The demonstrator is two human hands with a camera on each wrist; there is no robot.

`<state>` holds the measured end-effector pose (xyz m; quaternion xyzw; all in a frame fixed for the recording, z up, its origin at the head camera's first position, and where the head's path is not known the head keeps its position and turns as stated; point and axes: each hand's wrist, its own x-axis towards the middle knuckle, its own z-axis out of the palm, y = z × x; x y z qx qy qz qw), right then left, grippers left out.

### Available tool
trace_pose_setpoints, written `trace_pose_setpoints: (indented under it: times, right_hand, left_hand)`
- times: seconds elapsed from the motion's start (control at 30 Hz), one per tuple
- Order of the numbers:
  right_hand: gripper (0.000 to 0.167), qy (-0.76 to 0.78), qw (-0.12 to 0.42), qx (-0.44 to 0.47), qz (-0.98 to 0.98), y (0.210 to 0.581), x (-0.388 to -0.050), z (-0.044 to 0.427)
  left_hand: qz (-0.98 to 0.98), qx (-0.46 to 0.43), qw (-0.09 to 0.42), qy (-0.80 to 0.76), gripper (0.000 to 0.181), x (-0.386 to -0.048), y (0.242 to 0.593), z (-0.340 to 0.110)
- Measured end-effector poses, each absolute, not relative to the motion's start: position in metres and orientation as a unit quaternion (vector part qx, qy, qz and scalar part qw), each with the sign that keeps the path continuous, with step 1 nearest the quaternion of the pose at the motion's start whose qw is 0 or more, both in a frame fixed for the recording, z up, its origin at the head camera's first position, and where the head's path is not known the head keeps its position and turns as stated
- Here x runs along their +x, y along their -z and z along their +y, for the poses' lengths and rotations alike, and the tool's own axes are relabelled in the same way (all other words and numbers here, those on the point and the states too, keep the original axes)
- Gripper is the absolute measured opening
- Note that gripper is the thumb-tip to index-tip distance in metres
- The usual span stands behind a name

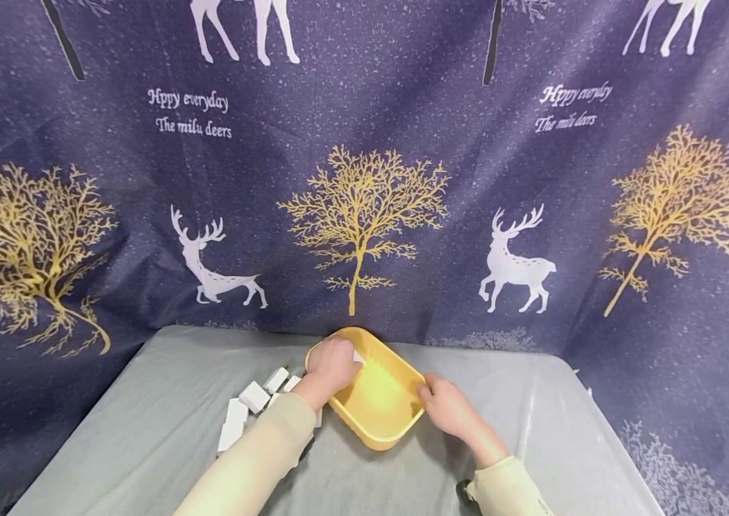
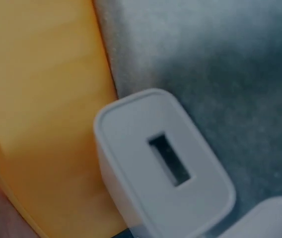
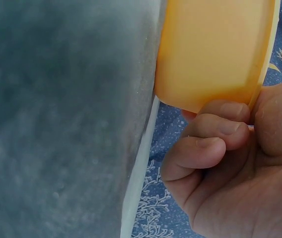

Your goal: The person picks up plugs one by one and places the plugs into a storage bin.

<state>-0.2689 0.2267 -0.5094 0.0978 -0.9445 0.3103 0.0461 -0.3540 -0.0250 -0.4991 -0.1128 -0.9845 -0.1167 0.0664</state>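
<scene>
A yellow basin stands at the back of the grey table. Over its left part is my left hand, fingers curled, with a white block showing at its fingertips. In the left wrist view, only a bit of that hand shows past the basin wall, and a white block with a slot is beside the basin's outer side. My right hand grips the basin's right rim; the right wrist view has this hand with fingers curled at the basin's edge.
Several white blocks lie on the table left of the basin, some partly behind my left forearm. A dark blue cloth with deer and trees hangs directly behind the table. A dark item is by my right sleeve.
</scene>
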Motion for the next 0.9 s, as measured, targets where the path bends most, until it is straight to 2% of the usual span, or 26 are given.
trace_pose_setpoints:
  times: [0.67,0.9]
  right_hand:
    - [0.018,-0.310,0.045,0.097,-0.945,0.5086,-0.2677,0.2264]
    - [0.018,-0.305,0.048,0.101,-0.946,0.5094,-0.2680,0.2267]
  left_hand:
    - [-0.987,-0.117,0.092,0.053,0.015,-0.3484,0.5060,-0.0190]
    - [-0.987,-0.114,0.102,0.051,0.019,-0.3460,0.5054,-0.0178]
